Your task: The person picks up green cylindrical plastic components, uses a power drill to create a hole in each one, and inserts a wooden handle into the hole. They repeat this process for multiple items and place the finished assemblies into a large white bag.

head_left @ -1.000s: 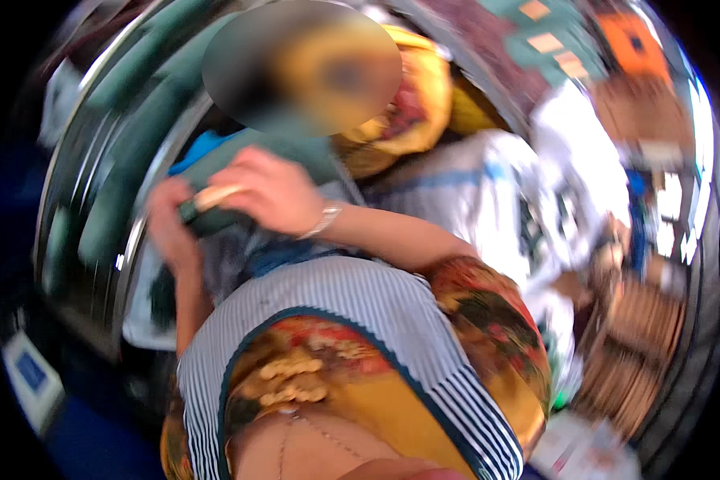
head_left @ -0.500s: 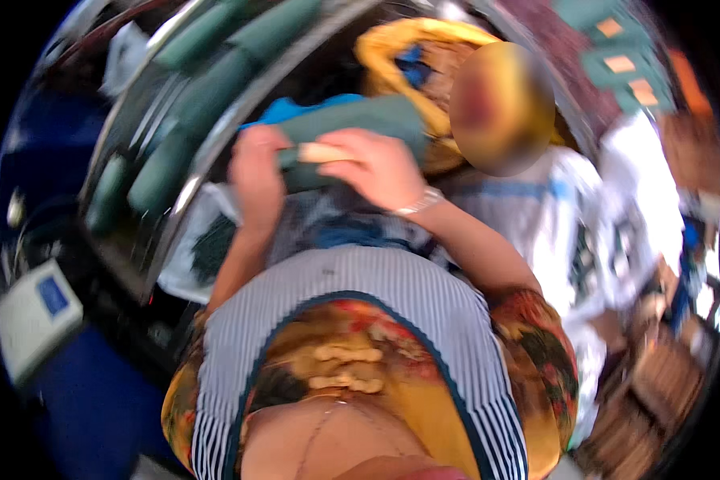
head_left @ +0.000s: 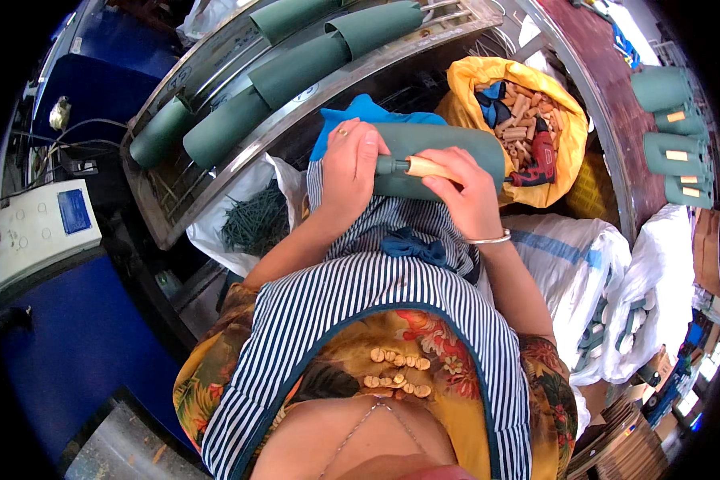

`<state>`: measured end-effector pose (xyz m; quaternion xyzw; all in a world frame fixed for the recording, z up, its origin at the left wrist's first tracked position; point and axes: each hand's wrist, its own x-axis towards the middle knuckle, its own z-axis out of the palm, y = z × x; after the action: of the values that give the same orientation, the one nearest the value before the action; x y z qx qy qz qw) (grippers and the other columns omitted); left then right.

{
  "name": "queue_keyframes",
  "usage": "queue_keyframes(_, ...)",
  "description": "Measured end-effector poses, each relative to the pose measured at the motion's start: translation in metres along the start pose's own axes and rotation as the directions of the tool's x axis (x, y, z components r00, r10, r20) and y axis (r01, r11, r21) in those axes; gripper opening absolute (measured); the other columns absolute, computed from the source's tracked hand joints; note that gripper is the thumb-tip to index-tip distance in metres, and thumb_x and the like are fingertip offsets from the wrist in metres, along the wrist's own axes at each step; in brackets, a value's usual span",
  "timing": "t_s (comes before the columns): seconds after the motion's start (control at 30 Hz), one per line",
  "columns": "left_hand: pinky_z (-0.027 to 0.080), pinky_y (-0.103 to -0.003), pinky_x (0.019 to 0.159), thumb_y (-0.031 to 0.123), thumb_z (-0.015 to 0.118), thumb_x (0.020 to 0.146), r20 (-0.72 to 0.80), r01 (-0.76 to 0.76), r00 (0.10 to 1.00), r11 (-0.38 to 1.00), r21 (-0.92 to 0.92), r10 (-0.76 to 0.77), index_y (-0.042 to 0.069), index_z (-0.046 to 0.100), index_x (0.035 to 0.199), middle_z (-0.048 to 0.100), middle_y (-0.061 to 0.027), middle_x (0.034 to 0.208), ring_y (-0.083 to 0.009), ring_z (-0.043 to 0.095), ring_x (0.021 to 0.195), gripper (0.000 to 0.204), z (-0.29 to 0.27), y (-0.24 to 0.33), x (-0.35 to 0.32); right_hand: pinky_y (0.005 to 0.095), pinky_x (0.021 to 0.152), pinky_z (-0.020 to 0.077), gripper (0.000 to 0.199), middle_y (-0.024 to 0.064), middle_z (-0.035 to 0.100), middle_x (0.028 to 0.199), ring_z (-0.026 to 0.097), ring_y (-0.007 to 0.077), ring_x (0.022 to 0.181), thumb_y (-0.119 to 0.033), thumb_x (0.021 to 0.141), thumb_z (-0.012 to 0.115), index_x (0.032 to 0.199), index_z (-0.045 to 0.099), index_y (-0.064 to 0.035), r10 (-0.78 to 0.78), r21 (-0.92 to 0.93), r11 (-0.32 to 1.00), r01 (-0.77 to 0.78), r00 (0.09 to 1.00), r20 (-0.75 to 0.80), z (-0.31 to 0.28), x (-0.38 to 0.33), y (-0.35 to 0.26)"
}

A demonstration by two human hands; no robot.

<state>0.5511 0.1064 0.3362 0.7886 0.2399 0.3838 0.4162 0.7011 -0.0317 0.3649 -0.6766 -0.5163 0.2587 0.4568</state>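
Left hand (head_left: pixel 349 166) curled on green stem (head_left: pixel 390 165), right hand (head_left: pixel 470 197) gripping handle (head_left: pixel 421 166)

The tube (head_left: pixel 444 139) is dark green, matte and smooth, lying on its side with its length running left to right. Its left end is hidden; its right end shows a curved edge. Over its near side lies the handle (head_left: pixel 425 166), a short, light wooden cylinder, roughly level, its right part covered. From the handle's left end a narrow green strap (head_left: pixel 390 165) runs left, its far-left end hidden.
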Motion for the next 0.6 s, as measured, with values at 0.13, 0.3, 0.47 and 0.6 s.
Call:
queue_keyframes(0.13,0.038,-0.045,0.097,0.016,0.041,0.099,-0.014,-0.026,1.000,1.000,0.016,0.026,0.004,0.057,0.076,0.058,-0.0120,0.075,-0.0325,0.056,0.081,0.031,0.001,0.004,0.000,0.0284,0.080,0.0464,0.029,0.0094,0.064,0.098,0.061,0.0202,0.090,-0.001,0.083,0.063,0.112,0.063,0.0001,0.058,0.077,0.995,-0.067,0.992,0.108,-0.009,0.002,0.000)
queue_keyframes(0.3,0.038,-0.046,0.095,0.015,0.042,0.098,-0.020,-0.041,0.999,0.999,0.012,0.041,0.004,0.056,0.074,0.057,-0.0116,0.074,-0.0325,0.056,0.080,0.030,-0.001,0.000,-0.002,0.0341,0.076,0.0484,0.030,0.0111,0.064,0.097,0.061,0.0290,0.086,-0.009,0.080,0.069,0.109,0.065,-0.0032,-0.267,-0.330,0.903,0.274,0.961,0.067,0.002,0.007,-0.010)
queue_keyframes(0.47,0.039,-0.045,0.094,0.015,0.042,0.097,-0.014,-0.029,0.999,0.999,-0.015,0.029,0.005,0.055,0.071,0.056,-0.0119,0.074,-0.0329,0.055,0.082,0.031,-0.004,-0.001,-0.007,0.0360,0.072,0.0493,0.028,0.0119,0.065,0.094,0.062,0.0299,0.082,-0.010,0.081,0.069,0.108,0.066,-0.0036,-0.241,-0.367,0.886,0.282,0.958,0.155,0.010,0.008,-0.022)
queue_keyframes(0.6,0.040,-0.044,0.091,0.013,0.041,0.095,0.014,-0.143,0.990,0.980,0.139,0.143,0.004,0.055,0.077,0.056,-0.0154,0.085,-0.0344,0.053,0.088,0.024,0.009,-0.013,-0.009,0.0364,0.073,0.0521,0.024,0.0145,0.067,0.092,0.065,0.0314,0.085,-0.013,0.085,0.067,0.106,0.067,-0.0032,-0.052,-0.167,0.984,0.069,0.993,0.105,0.010,0.005,-0.018)
